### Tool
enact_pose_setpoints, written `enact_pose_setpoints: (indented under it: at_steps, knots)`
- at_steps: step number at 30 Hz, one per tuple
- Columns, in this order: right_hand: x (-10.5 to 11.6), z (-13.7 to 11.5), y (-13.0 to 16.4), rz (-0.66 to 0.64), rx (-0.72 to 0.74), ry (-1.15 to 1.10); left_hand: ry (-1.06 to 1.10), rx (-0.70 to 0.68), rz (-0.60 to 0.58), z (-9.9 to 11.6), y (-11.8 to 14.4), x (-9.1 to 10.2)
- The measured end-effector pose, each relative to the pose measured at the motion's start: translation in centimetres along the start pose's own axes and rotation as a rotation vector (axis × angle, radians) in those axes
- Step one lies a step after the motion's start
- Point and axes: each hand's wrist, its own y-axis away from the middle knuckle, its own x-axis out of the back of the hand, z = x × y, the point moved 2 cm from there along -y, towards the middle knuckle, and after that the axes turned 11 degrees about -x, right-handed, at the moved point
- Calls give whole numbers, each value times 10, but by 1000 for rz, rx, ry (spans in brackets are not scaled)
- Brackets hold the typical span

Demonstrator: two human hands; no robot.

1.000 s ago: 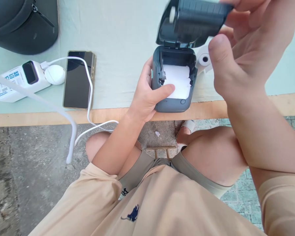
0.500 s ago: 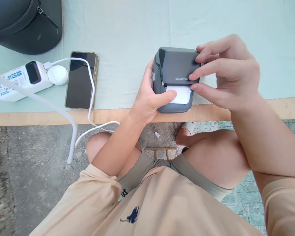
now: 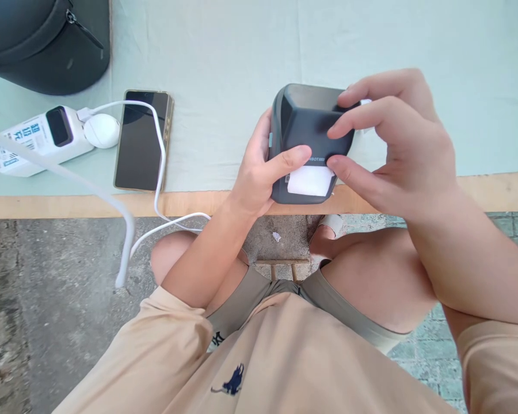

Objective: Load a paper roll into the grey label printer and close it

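A dark grey label printer (image 3: pixel 315 132) is held at the table's front edge. White label paper (image 3: pixel 309 181) sticks out of its front slot. My left hand (image 3: pixel 259 164) is closed around the printer's left side, its thumb lying on the front by the lettering. My right hand (image 3: pixel 397 132) is at the printer's right side with curved fingers apart. Its thumb tip is at the upper right corner of the paper and its other fingertips are by the lid's right edge. Something white shows behind these fingers, too covered to name.
A phone (image 3: pixel 140 141) lies left of the printer. Beside it is a white power strip (image 3: pixel 30 141) with a round white plug (image 3: pixel 101 131) and a white cable (image 3: pixel 162 149) hanging over the wooden edge (image 3: pixel 190 204). A black bag (image 3: pixel 60 57) stands at the back left.
The lid's front edge has come down against the body, and the printer has tilted slightly. My left thumb has moved off the paper onto the lid's front. My right fingers have shifted slightly.
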Motion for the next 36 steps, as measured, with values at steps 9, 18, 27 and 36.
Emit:
enact_pose_setpoints:
  at_steps: [9,18,27,36]
  knots:
    - [2,-5,-13,-40,-40,77,191,94,96,3,-1,-5]
    - [-1,-20,-20,-74,-75,45,89,104,281,5,0,-3]
    - [5,-8,-9,-38,-7,63,66,79,259,5,-2,-5]
    - [3,-10,-14,473,-152,130,48,99,167,0,-4,-4]
